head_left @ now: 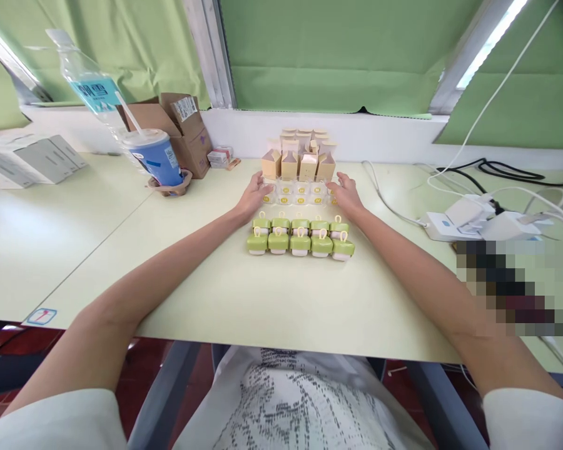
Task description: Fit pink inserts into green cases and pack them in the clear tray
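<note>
Two rows of small clear plastic containers with yellow round labels (301, 200) lie side by side on the table. My left hand (253, 195) is at their left end and my right hand (347, 194) at their right end. Each hand has its thumb and fingers apart, against or very close to the end containers; firm contact is hard to make out. Nearer to me stand two rows of small green cases (300, 244) with white bases and pale yellow loops on top. Just behind the clear containers are several small tan cardboard boxes (289, 166) with raised flaps.
At the left stand a blue cup (157, 164) with a straw in a cardboard holder, a clear bottle (91, 87), an open brown carton (187, 134) and white boxes (37, 159). White power strips (455, 225) and cables lie at the right, near a blurred patch.
</note>
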A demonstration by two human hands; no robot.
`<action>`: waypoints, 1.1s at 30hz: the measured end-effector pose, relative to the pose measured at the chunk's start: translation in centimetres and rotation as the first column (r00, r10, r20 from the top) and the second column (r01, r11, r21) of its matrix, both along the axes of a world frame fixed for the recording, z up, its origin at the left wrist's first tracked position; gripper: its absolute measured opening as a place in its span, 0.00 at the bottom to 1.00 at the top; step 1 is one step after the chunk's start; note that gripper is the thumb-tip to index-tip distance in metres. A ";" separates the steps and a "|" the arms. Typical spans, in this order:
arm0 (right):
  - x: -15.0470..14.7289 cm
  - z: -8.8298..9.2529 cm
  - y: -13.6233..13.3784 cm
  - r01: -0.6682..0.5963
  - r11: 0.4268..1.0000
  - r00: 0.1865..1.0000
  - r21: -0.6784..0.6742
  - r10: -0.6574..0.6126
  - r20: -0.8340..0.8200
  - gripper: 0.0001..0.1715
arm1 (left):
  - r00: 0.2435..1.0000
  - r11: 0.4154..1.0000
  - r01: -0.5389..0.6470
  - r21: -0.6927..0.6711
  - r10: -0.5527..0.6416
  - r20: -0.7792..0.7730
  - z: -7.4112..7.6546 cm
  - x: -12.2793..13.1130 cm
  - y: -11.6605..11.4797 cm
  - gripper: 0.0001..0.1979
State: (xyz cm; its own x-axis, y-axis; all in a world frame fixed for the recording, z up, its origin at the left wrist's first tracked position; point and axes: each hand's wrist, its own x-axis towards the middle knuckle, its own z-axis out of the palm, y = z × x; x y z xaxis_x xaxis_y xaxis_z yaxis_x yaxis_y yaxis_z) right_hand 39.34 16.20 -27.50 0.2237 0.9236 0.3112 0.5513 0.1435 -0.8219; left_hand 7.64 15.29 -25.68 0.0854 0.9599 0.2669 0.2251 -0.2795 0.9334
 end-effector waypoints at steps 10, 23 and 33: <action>0.7 6.2 -1.7 -0.290 0.949 0.816 0.123 0.178 0.550 0.10 | 0.822 0.929 0.341 0.141 -0.222 -0.524 8.1 -0.5 0.6 0.10; -1.2 11.3 4.5 -0.252 0.921 0.837 -0.296 0.361 0.410 0.27 | 0.634 0.955 0.154 -0.253 -0.292 -0.716 12.7 3.9 5.1 0.11; -3.6 10.0 5.1 -0.087 0.875 0.919 -0.476 0.255 0.301 0.30 | 0.658 0.919 0.021 -0.394 -0.310 -0.686 11.8 5.1 4.3 0.12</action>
State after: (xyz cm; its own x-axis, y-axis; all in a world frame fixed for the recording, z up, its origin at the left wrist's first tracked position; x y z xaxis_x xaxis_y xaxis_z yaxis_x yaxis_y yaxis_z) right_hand 35.73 21.26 -17.50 0.0056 0.9933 -0.1153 0.8102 -0.0721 -0.5817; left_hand 12.72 19.62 -13.89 0.2776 0.9208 -0.2739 0.8447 -0.0981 0.5261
